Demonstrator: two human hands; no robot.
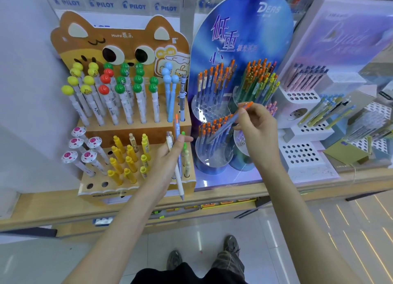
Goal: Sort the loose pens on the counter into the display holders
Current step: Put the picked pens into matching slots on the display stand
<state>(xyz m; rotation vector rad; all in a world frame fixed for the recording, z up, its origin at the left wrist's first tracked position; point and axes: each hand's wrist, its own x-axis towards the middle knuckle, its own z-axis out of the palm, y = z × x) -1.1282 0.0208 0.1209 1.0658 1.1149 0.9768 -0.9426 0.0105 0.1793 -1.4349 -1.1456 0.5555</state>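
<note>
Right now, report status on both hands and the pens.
Right hand fingers pinch orange-capped blue pen, angled over the blue DERS display. Left hand grips bundle of unsorted pens. Nothing blocking the holders.

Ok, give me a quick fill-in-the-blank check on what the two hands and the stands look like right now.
1. The right hand holds one blue pen with an ____ cap.
2. That pen hangs over the clear holders of the ____ oval display.
3. The left hand grips ____ pens at once, in front of the cat-shaped stand.
4. The ball-topped pens at the far left of the cat-shaped stand's upper tier are ____.

Missing words: orange; blue; several; yellow
</note>
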